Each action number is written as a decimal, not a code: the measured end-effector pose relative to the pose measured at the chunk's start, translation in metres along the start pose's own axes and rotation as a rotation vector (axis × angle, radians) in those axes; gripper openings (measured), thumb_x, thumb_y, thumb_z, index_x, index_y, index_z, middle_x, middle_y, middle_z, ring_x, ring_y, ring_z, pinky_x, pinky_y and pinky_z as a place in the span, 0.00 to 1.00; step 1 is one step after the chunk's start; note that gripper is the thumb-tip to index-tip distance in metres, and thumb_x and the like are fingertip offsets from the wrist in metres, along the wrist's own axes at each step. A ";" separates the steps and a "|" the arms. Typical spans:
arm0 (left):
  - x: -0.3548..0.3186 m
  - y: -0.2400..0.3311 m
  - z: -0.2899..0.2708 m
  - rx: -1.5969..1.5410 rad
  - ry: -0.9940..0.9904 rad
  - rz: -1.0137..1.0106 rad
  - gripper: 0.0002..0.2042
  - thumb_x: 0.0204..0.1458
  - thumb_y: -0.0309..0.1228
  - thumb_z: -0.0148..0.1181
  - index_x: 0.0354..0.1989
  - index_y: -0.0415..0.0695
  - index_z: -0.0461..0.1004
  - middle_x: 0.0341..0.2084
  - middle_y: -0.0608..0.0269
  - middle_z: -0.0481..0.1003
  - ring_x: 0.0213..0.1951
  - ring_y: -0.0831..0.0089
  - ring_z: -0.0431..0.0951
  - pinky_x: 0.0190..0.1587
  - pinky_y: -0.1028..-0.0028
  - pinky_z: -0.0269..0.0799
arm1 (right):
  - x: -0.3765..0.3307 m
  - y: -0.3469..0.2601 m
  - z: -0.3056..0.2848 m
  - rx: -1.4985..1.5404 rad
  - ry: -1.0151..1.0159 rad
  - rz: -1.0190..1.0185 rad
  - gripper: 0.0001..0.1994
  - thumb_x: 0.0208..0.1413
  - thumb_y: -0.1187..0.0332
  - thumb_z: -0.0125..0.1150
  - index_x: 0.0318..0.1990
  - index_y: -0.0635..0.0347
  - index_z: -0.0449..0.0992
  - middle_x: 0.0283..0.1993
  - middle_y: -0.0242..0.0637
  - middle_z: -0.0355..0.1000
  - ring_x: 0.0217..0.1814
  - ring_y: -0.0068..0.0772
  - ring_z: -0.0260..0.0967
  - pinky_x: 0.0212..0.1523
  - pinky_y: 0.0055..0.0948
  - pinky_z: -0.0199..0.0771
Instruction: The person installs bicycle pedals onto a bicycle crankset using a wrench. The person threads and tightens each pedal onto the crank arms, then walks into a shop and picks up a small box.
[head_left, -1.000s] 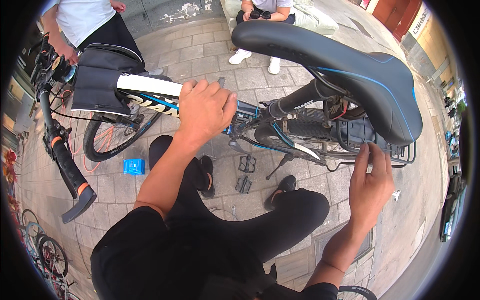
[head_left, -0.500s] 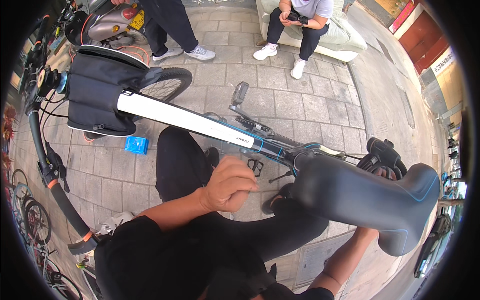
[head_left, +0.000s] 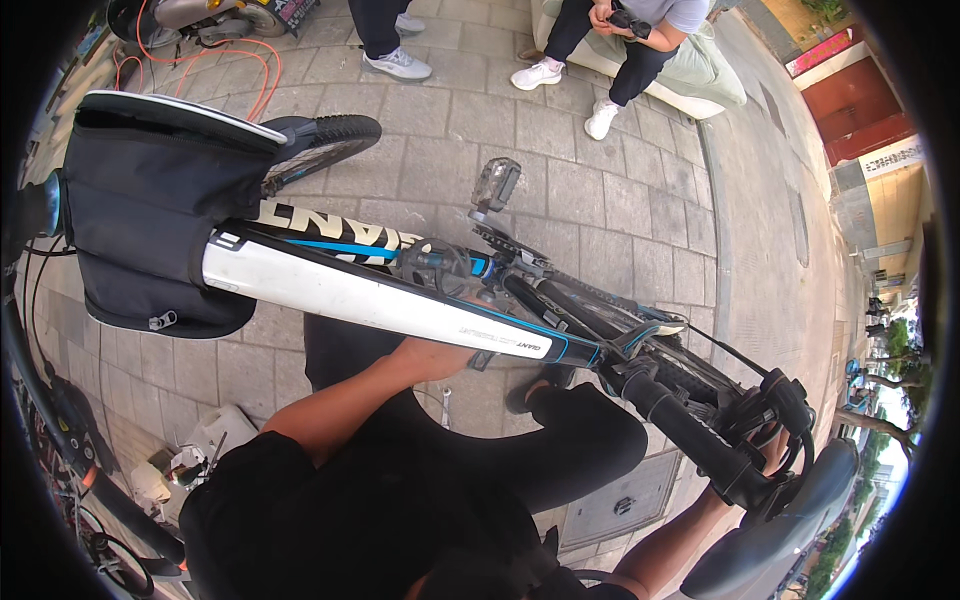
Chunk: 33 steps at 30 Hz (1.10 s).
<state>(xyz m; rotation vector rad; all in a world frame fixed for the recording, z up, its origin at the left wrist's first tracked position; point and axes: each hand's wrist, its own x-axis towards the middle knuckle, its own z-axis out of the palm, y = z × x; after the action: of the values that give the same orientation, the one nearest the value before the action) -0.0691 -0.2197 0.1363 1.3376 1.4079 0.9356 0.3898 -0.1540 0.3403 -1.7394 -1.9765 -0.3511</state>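
Note:
A bicycle with a white, black and blue frame [head_left: 380, 300] lies across my view, with a black bag [head_left: 165, 210] on its front end. My left hand [head_left: 440, 358] reaches under the top tube, beside the crank and pedal [head_left: 496, 185]; its fingers are hidden behind the tube. At the rear, the black seat post [head_left: 685, 425] leads to the dark saddle [head_left: 775, 530], now seen edge-on. My right hand [head_left: 778, 448] is behind the post and a black fitting [head_left: 780, 400] below the saddle. Most of that hand is covered, so its grip does not show.
A wrench [head_left: 446, 408] lies on the paving between my legs. Loose items and a pale container [head_left: 215, 430] sit by my left side. Beyond the bicycle, one person stands in grey shoes [head_left: 398, 64] and another sits on a pale sofa [head_left: 690, 75]. An orange hose [head_left: 262, 75] crosses the ground.
My left hand has gone from in front of the frame to beneath the top tube. The bicycle has tipped in view, bringing the saddle edge-on and lower right and uncovering the seat post.

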 end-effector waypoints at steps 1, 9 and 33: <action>-0.009 -0.019 -0.001 -0.010 -0.058 -0.107 0.13 0.62 0.27 0.64 0.55 0.42 0.77 0.47 0.58 0.79 0.53 0.64 0.80 0.58 0.67 0.75 | 0.001 -0.002 0.002 0.000 -0.006 -0.001 0.18 0.59 0.69 0.67 0.56 0.62 0.80 0.54 0.45 0.78 0.56 0.48 0.76 0.60 0.45 0.72; -0.019 -0.130 -0.079 -0.876 0.209 -0.356 0.13 0.65 0.28 0.60 0.55 0.36 0.73 0.50 0.48 0.78 0.51 0.63 0.82 0.55 0.66 0.81 | 0.007 -0.013 0.008 0.000 -0.044 -0.010 0.19 0.59 0.67 0.66 0.57 0.62 0.79 0.56 0.44 0.77 0.58 0.48 0.75 0.62 0.45 0.71; 0.163 -0.114 -0.086 -1.109 -0.020 -0.467 0.47 0.65 0.61 0.51 0.79 0.34 0.45 0.73 0.42 0.61 0.73 0.49 0.62 0.71 0.50 0.62 | 0.030 -0.005 0.027 -0.240 0.036 -0.409 0.22 0.61 0.64 0.66 0.62 0.62 0.76 0.60 0.44 0.75 0.61 0.48 0.74 0.66 0.46 0.69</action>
<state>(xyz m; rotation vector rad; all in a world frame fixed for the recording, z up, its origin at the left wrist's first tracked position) -0.1753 -0.0642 0.0285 0.1767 0.8485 1.1000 0.3775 -0.1160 0.3334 -1.4336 -2.3379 -0.7790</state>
